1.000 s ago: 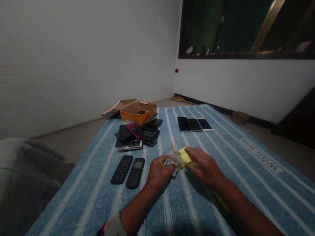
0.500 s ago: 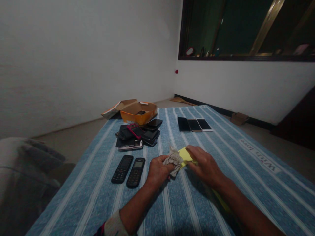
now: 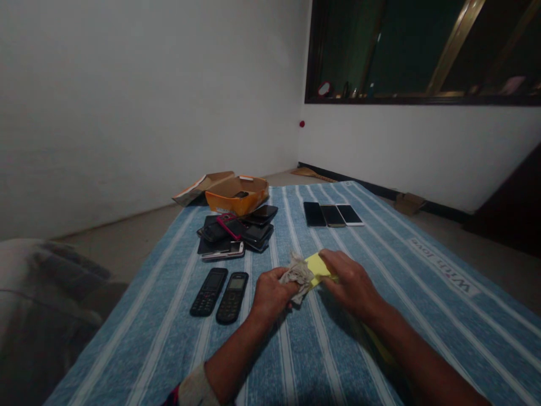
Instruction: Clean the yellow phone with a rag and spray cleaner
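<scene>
Blue-and-white striped towelling (image 3: 380,265) covers the work surface across the lower half of the frame, with lettering woven in at centre right. At lower centre the left hand (image 3: 270,294) is curled closed, its fingers bunched around a crumpled grey cloth (image 3: 298,274) that protrudes above the knuckles. Immediately right of it, the right hand (image 3: 353,285) grips a flat yellow item (image 3: 316,265); the fingers lie pressed together over its near end, and the thumb's position underneath cannot be confirmed. The cloth touches the left edge of the yellow item, which sits just above the towel at the centre of the frame, tilted toward upper left. What kind of object the yellow item is cannot be determined in the dim light. Left of the left hand, two black keypad phones (image 3: 220,290) lie side by side, flat on the towel, close together and apart from the hand. Above them, at centre left, a pile of assorted handsets (image 3: 236,232) is stacked loosely, one with a pink casing on top. An orange cardboard box (image 3: 237,195) stands open beyond the pile at the towel's far edge. To the right of the pile, three smartphones (image 3: 333,215) lie in a tight row, face up, well apart from both hands.
</scene>
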The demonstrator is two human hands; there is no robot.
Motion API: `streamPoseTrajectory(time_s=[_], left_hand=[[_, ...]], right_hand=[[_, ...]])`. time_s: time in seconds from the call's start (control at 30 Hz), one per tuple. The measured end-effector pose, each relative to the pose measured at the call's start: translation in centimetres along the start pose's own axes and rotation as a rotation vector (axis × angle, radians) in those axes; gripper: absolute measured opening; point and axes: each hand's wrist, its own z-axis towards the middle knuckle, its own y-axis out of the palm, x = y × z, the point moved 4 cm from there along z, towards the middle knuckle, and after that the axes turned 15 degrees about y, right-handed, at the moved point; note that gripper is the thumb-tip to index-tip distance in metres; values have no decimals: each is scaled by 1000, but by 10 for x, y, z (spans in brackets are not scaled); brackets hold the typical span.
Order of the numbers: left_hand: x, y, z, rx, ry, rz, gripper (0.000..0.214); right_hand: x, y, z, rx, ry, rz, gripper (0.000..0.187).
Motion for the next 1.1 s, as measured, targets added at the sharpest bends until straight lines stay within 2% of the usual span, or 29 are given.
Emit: streamPoseTrajectory(time_s=[0.27, 0.5, 0.67, 0.83, 0.97, 1.1], left_hand=[[-5, 0, 0, -6, 4, 5, 22], [-5, 2, 0, -13, -2, -10, 23], [-2, 1, -2, -6, -9, -5, 24], [-2, 2, -2, -21, -10, -6, 22], [-2, 3, -2, -20, -5, -28, 20], [-3, 3, -2, -27, -2, -41, 20]], right_hand=[[-4, -4, 0, 7, -5, 27, 32], [2, -2, -1, 44, 21, -24, 44], [0, -2, 0, 5, 17, 12, 36], [-2, -2, -1, 16, 26, 16, 37], [-1, -8, 0, 83, 52, 41, 43], [-2, -28, 5, 270, 87, 125, 43]])
